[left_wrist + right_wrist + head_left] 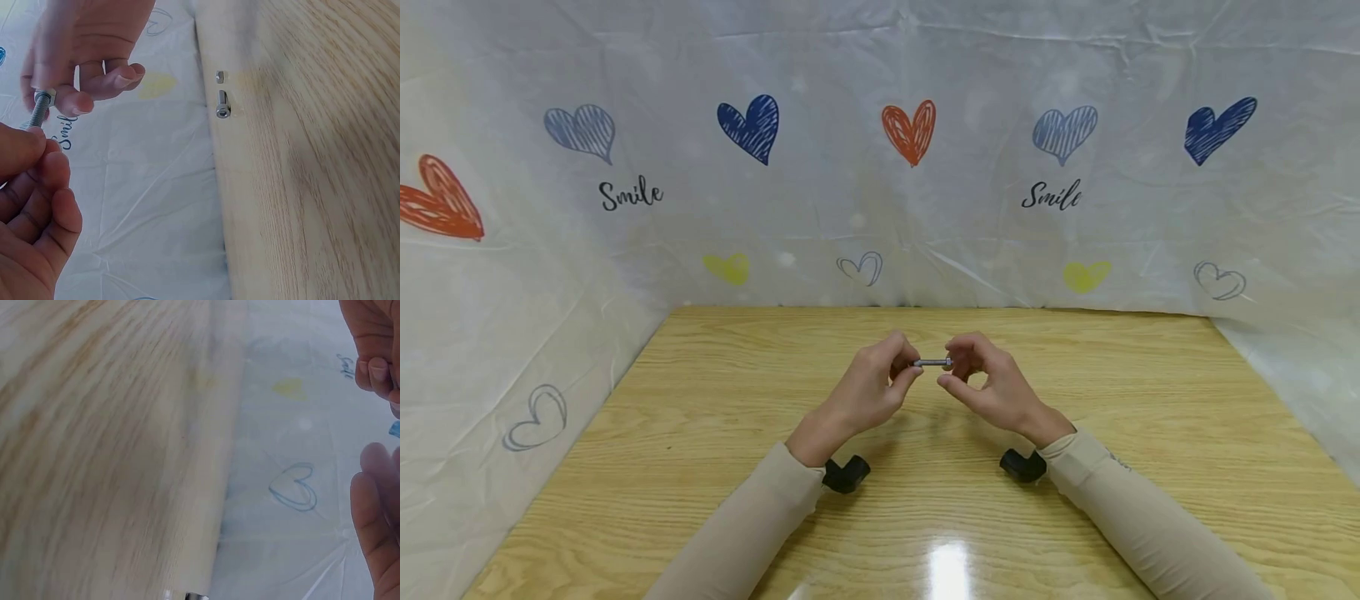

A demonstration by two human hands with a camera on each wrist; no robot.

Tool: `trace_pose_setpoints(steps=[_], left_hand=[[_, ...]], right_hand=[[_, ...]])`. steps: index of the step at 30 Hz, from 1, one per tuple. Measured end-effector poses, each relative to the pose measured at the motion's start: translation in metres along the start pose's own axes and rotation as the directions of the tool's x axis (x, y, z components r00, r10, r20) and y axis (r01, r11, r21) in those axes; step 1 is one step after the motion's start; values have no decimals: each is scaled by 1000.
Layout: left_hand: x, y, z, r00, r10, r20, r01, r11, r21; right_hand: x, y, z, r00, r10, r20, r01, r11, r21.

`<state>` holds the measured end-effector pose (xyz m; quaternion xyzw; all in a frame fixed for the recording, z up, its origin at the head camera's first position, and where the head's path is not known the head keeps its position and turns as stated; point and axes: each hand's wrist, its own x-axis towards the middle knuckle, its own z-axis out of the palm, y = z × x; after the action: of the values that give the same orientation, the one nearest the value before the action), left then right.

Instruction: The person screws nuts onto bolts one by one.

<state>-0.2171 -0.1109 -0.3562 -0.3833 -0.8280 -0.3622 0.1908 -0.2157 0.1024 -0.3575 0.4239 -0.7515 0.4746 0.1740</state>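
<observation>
Between thumb and fingertips, my left hand [874,379] pinches one end of a metal bolt [932,362], held level above the table. Its threaded shaft [39,112] points toward the right hand and carries a hex nut [949,362] at its far end. My right hand [996,383] is around that nut, with the thumb and index finger spread apart in the head view. One of its fingertips [78,104] is right beside the nut in the left wrist view, and another finger there is blurred. The right wrist view does not show the bolt.
A second bolt [223,106] and a loose nut [220,77] rest on the wooden table [715,350] near its back edge. Behind stands a white sheet [820,192] printed with hearts. Dark wrist pieces [847,475] hang under both sleeves.
</observation>
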Motion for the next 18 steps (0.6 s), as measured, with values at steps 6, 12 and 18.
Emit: trace_pose_setpoints(steps=[6, 12, 18], left_hand=[[1, 0, 0, 1000, 0, 3, 0, 1000, 5], [1, 0, 0, 1000, -6, 14, 6, 1000, 0], [1, 1, 0, 1000, -8, 4, 8, 1000, 2]], right_hand=[[0, 5, 2, 999, -48, -1, 48, 998, 40], [1, 4, 3, 999, -38, -8, 39, 998, 58], [0, 2, 2, 1000, 1, 17, -2, 999, 40]])
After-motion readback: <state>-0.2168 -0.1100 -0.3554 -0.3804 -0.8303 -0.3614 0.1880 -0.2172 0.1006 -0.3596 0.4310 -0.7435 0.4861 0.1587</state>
